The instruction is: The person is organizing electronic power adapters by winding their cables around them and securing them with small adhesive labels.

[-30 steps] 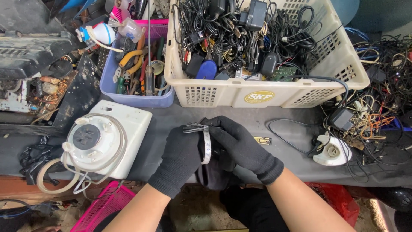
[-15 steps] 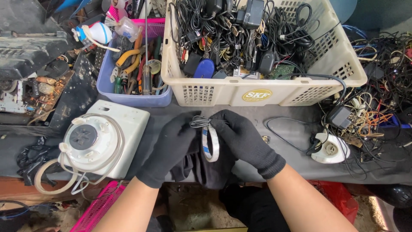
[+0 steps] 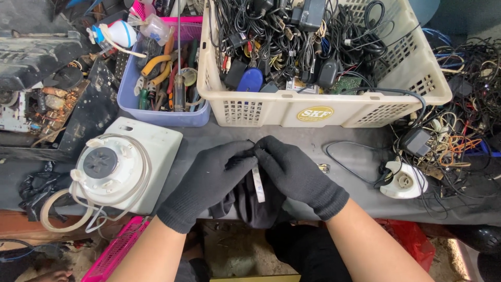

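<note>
We hold our two black knit-gloved hands together at the centre of the dark grey work mat (image 3: 209,137), thumbs and forefingers meeting at the top. Our left hand (image 3: 206,183) and our right hand (image 3: 300,177) pinch between them a thin white band (image 3: 258,183), which hangs from the fingertips toward six o'clock, with a piece of black cloth (image 3: 250,206) bunched beneath it; both grips are narrow and closed on the band. At nine o'clock from our hands sits a square white plastic appliance with a round grey dial (image 3: 122,167). At twelve o'clock stands a cream perforated plastic basket full of black cables and chargers (image 3: 323,112), and at eleven o'clock a blue plastic tub of hand tools (image 3: 162,115). At three o'clock lies a small white round socket with a black cord (image 3: 403,183).
</note>
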